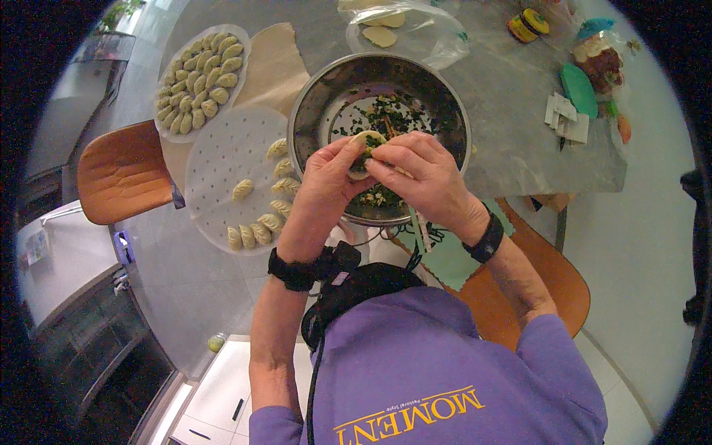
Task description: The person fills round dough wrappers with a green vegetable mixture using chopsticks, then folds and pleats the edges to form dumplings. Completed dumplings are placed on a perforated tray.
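Observation:
Over a large steel bowl [311, 94], my left hand [334, 172] cradles a round dumpling wrapper [369, 136] with chopped green filling on it. The fingertips of my right hand [414, 167] touch the wrapper's near edge and the filling; a thin stick-like thing, perhaps chopsticks, shows by that hand, partly hidden. Loose chopped green filling [403, 114] lies in the bowl below. Left of the bowl, a perforated white liner [214, 161] carries several pleated dumplings [242, 189], some along its right and near edges.
Farther left, another round liner [240, 36] is covered with dumplings [200, 83]. Clear plastic [439, 36] with dough wrappers [380, 36] lies behind the bowl. A yellow-labelled jar [528, 25] and a green lid-like thing [578, 90] are at the right. Brown chairs [125, 172] flank the table.

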{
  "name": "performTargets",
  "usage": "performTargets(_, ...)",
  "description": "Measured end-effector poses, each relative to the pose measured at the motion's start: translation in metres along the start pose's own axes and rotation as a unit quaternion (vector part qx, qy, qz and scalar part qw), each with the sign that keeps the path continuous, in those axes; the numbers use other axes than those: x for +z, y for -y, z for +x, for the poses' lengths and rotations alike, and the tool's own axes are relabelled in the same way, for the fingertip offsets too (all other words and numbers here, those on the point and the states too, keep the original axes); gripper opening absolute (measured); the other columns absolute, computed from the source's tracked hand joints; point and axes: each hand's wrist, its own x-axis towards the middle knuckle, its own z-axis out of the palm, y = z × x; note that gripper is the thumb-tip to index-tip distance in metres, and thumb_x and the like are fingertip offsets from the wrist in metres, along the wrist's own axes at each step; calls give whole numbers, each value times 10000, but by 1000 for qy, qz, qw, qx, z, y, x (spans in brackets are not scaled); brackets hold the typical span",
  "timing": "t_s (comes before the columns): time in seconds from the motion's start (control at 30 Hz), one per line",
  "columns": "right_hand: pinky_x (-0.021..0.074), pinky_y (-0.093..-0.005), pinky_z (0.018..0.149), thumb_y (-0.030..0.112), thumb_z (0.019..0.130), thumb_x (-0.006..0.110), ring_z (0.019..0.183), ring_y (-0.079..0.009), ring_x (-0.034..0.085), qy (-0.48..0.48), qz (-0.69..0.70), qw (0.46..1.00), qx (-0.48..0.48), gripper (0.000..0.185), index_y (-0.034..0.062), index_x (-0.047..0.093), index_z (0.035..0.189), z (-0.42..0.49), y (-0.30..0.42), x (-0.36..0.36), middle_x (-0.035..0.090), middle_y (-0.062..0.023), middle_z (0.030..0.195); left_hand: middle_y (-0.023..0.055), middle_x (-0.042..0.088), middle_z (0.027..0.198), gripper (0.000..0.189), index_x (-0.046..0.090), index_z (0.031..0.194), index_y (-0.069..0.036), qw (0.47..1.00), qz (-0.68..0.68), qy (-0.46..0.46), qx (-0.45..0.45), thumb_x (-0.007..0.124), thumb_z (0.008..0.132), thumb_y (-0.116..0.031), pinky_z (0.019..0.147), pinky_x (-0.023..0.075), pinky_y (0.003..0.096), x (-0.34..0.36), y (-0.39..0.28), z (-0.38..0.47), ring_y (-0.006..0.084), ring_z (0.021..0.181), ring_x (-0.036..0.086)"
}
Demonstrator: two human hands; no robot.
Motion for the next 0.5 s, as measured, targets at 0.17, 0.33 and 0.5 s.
performTargets(0.17,520,-343,759,79,705,667,885,-233,597,-32,91,993,67,168,73,640,871,0,1,4,601,-46,936,26,653,993,200,647,1050,-52,999,36,-24,14,559,959,-207,750,570,299,5,1,1,113,892,632)
performTargets(0.33,524,-349,729,57,703,697,852,-253,600,-49,149,980,121,148,69,641,840,1,2,6,612,-53,875,25,657,964,194,656,1033,-41,987,137,-55,65,567,956,-196,733,566,274,12,2,1,92,858,626)
performTargets(0.5,521,-355,727,54,696,722,858,-262,602,-50,164,973,157,153,71,642,825,1,1,5,619,-58,864,29,657,944,202,656,1028,-26,981,162,-61,86,573,951,-194,733,566,261,16,1,-1,90,839,627)
